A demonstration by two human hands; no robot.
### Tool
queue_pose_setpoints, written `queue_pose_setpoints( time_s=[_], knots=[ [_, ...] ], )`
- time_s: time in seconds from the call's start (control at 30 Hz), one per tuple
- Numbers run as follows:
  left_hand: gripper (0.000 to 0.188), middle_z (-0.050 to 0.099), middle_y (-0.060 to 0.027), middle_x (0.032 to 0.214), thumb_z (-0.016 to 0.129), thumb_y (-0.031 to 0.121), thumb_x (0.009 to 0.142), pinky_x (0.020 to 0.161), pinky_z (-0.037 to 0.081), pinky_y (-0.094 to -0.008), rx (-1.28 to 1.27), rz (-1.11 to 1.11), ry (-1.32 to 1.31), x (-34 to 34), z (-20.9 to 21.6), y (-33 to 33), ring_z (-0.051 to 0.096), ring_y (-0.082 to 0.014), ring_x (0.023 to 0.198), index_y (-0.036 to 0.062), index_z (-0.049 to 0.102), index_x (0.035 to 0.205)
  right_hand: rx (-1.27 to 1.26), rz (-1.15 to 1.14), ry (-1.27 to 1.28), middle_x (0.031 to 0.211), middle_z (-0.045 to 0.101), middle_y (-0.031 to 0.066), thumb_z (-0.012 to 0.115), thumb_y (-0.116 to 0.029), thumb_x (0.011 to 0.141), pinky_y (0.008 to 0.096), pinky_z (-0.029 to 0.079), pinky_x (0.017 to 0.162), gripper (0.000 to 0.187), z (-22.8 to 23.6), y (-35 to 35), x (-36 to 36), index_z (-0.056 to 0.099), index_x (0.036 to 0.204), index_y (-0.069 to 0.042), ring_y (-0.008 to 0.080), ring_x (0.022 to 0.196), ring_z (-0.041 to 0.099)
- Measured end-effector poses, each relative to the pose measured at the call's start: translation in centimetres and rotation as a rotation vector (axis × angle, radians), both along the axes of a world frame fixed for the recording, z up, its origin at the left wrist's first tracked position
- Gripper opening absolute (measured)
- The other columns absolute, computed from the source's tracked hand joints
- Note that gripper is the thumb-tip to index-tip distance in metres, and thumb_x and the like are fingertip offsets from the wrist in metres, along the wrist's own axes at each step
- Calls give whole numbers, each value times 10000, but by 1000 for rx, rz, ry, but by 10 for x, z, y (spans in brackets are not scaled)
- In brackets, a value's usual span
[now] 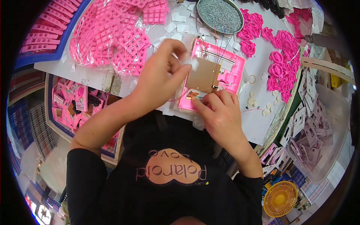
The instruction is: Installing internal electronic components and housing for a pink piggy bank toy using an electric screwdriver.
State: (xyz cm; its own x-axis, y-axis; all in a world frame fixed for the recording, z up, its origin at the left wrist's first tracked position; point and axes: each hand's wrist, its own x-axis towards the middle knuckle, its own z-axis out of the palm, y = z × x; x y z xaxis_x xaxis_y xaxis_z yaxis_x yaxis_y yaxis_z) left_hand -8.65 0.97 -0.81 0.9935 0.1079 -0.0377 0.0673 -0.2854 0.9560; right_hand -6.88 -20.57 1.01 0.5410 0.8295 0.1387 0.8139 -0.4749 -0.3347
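Note:
A pink plastic housing (237,77) lies on the table in front of me, with a brown circuit board (202,77) inside and thin wires (221,47) running from its far side. Over the board's left edge, my left hand (163,71) pinches a small white piece (194,63), blurred, perhaps paper or tape. My right hand (223,116) grips the housing at its near edge. Its thumb presses beside a small copper-coloured part (192,94) in the near left corner. The undersides of the right fingers are hidden.
Bagged pink keypads (112,37) lie at the far left. A round dish of small metal screws (220,15) stands behind the housing, near scattered white squares (182,28). Pink ring-shaped parts (281,63) are heaped right. A clear bin (318,135) and yellow basket (280,198) sit at right.

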Motion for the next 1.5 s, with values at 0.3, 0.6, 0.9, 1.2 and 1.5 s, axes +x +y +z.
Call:
queue_pose_setpoints(
  time_s=[0.3, 0.6, 0.9, 1.2, 1.5],
  knots=[
    [471, 609, -90, 903, 706, 84, 861, 748, 450, -319, 310, -316, 83, -49, 8, 18, 563, -187, 805, 3, 528, 1289, 33, -104, -20, 904, 580, 23, 721, -146, 782, 376, 407, 766, 341, -10, 4, -4, 694, 1119, -100, 220, 865, 553],
    [266, 664, -56, 1049, 621, 16, 904, 843, 454, -225, -659, -140, 245, -24, 17, 33, 593, -89, 946, -27, 641, 1166, -80, 49, 84, 895, 540, 16, 719, -212, 820, 363, 411, 748, 399, 3, 4, 7, 664, 1207, -130, 202, 846, 529],
    [171, 692, -13, 844, 656, 55, 900, 674, 469, -228, -520, -179, 159, -7, 8, 8, 605, -86, 760, 12, 702, 1059, 37, 31, 174, 851, 575, 48, 734, -159, 795, 364, 491, 710, 227, 4, -5, 11, 732, 1009, -83, 233, 796, 562],
    [145, 640, -131, 722, 733, 93, 814, 582, 483, -337, 138, -425, -76, -1, 24, -24, 627, -228, 621, 16, 702, 934, 446, -154, 259, 916, 669, 84, 799, -81, 719, 358, 526, 675, 298, 24, -14, 17, 716, 1004, -55, 256, 808, 640],
    [204, 638, -159, 781, 722, 85, 772, 612, 479, -369, 195, -451, -37, 8, 29, -24, 622, -314, 681, -2, 656, 944, 382, -57, 223, 866, 634, 92, 731, -34, 776, 392, 506, 686, 280, 20, -14, 29, 669, 1048, -58, 302, 814, 615]
  ],
)
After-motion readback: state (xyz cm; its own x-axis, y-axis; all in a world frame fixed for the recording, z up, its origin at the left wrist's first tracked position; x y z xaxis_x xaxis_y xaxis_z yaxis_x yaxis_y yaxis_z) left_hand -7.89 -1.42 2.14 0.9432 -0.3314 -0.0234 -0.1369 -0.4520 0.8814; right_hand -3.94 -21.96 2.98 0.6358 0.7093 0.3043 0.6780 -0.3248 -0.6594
